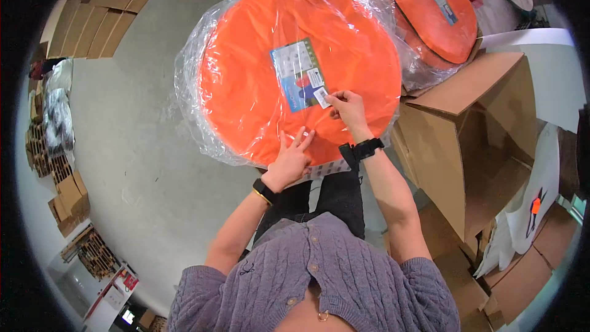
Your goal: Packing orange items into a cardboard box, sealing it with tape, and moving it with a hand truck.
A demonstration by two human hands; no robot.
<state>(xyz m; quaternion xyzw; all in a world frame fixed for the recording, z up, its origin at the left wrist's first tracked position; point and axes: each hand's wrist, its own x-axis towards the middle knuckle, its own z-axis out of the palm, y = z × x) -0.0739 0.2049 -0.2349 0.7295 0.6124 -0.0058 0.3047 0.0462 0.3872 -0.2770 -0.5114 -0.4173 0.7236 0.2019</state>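
Grey concrete floor (141, 117) spreads under the scene, with flattened cardboard sheets (101, 15) lying at ten o'clock and an open brown cardboard box (473, 135) standing at three o'clock. At the centre, a large round orange cushion sealed in clear crinkled plastic wrap (295, 74) rests against the person's lap, its printed paper insert card (298, 74) facing up under the film. The left hand (289, 160) lies flat on the wrap at the cushion's lower edge, fingers spread, steadying it. The right hand (347, 107) sits just to the right of the card, its fingertips pinching or pressing a small white sticker label (321, 96) at the card's lower right corner. Judging by this, the label is on or nearly on, though whether it is fully stuck down cannot be told. At one o'clock a second orange wrapped cushion (433, 9) leans behind the box; whether it carries such a sticker cannot be told.
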